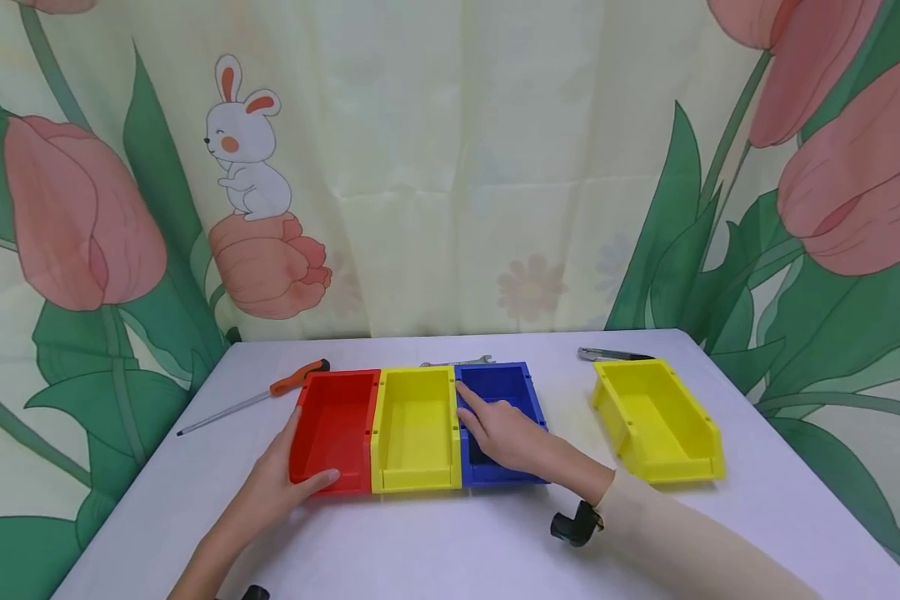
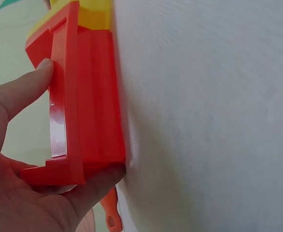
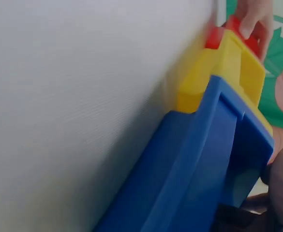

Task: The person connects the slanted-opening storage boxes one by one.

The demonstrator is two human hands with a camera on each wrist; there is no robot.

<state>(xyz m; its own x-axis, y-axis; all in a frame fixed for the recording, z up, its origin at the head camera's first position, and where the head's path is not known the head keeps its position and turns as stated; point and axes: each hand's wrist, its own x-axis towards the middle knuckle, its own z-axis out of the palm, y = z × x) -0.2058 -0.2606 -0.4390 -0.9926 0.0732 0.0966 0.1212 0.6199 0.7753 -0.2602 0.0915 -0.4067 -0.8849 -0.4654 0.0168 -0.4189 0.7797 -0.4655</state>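
Note:
Three plastic bins stand side by side: a red bin [image 1: 354, 483], a yellow bin [image 1: 416, 481] and a blue bin [image 1: 495, 477]. My left hand [image 1: 270, 483] grips the red bin at its front left corner. The left wrist view shows its thumb [image 2: 35, 79] on the front lip and fingers against the side and lower edge. Over the blue bin reaches my right hand [image 1: 506, 433], index finger and thumb extended to the rim where blue meets yellow. Its other fingers are mostly hidden.
A screwdriver [image 1: 292, 380] with an orange and black handle lies left of the red bin. Behind the bins shows part of a wrench [image 1: 476, 360]. A second yellow bin [image 1: 686, 468] stands apart at the right, with a metal tool with a dark handle [image 1: 607, 355] behind it.

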